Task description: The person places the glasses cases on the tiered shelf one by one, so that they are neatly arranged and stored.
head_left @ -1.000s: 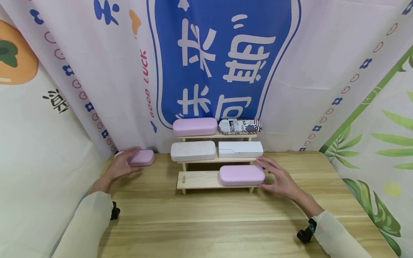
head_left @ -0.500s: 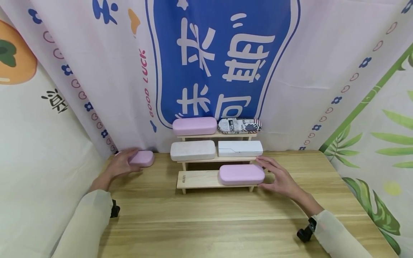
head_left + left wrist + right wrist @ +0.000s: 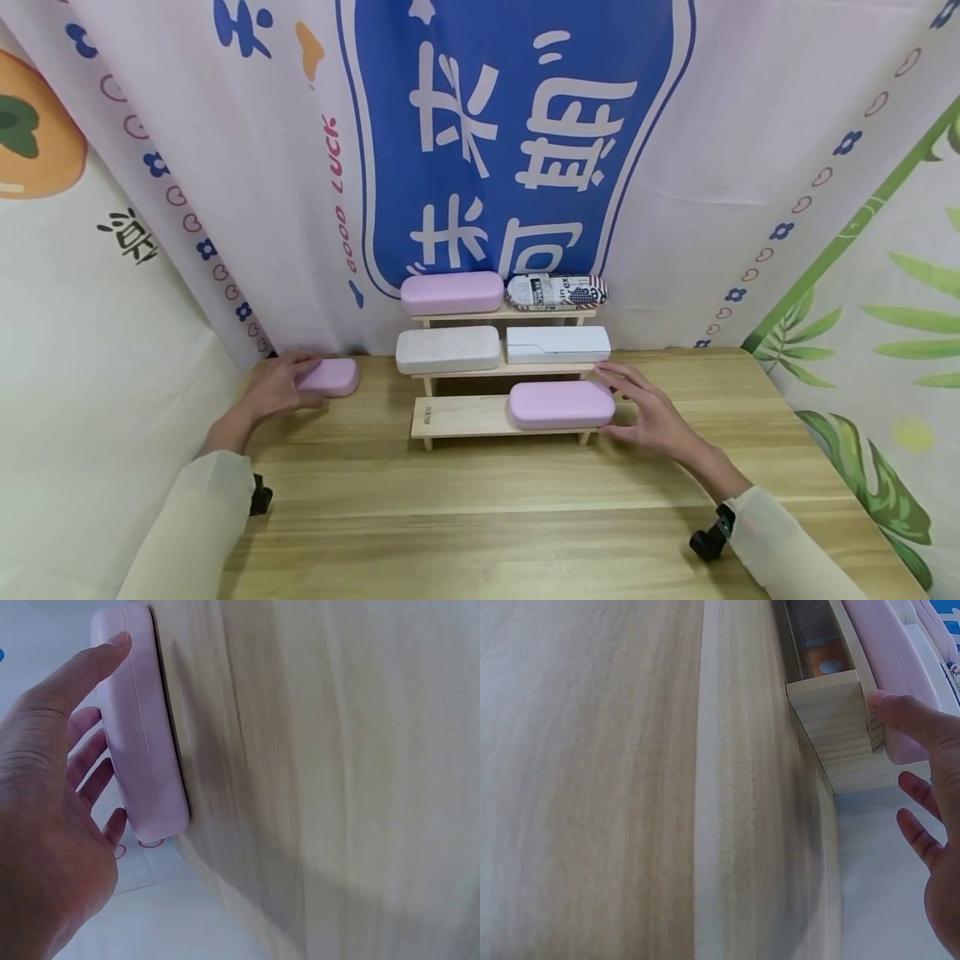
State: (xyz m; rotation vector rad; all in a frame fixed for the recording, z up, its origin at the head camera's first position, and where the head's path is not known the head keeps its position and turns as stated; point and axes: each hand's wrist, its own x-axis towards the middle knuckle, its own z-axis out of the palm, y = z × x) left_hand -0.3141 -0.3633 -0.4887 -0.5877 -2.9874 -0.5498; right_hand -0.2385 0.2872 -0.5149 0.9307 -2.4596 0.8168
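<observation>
My left hand [image 3: 281,387] holds a pink glasses case [image 3: 335,377] at the left back of the table. In the left wrist view, the thumb lies on one long side of this case and the fingers on the other. A three-tier wooden stand [image 3: 461,415] stands in the middle. At its right end, my right hand [image 3: 651,414] rests with thumb against the bottom tier and fingertips at the middle tier. Beside that hand, a second pink glasses case [image 3: 562,405] lies on the bottom tier's right half; the left half is bare.
On the middle tier lie an off-white case [image 3: 448,350] and a white case [image 3: 558,345]. The top tier bears another pink case [image 3: 452,292] and a newspaper-print case [image 3: 557,292]. Behind them hangs a printed curtain [image 3: 300,208].
My left hand has drawn the pink glasses case slightly toward the table's near side, away from the curtain. The right hand and the cases on the stand have stayed in place.
</observation>
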